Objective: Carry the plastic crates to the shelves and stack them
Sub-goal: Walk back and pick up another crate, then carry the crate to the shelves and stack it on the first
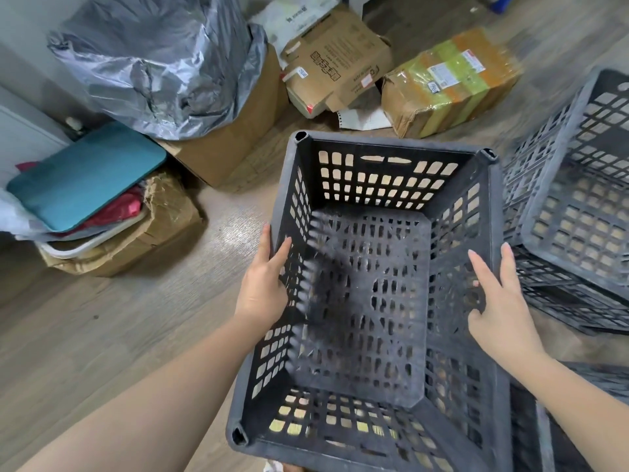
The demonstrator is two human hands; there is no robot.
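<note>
A dark grey plastic crate (384,185) with lattice walls fills the middle of the view, its open top facing me. My left hand (263,284) grips its left wall, thumb outside and fingers over the rim. My right hand (500,301) grips the right wall the same way, thumb inside. The crate looks lifted off the wooden floor. More grey crates (575,199) lie tilted and piled at the right, and another crate (531,434) shows at the lower right. No shelves are in view.
Cardboard boxes crowd the far side: one lined with a grey plastic bag (156,63), a flattened box (337,59), a taped parcel (449,83). A torn box with a teal cushion (85,178) stands at the left. Bare wooden floor (119,318) lies at my left.
</note>
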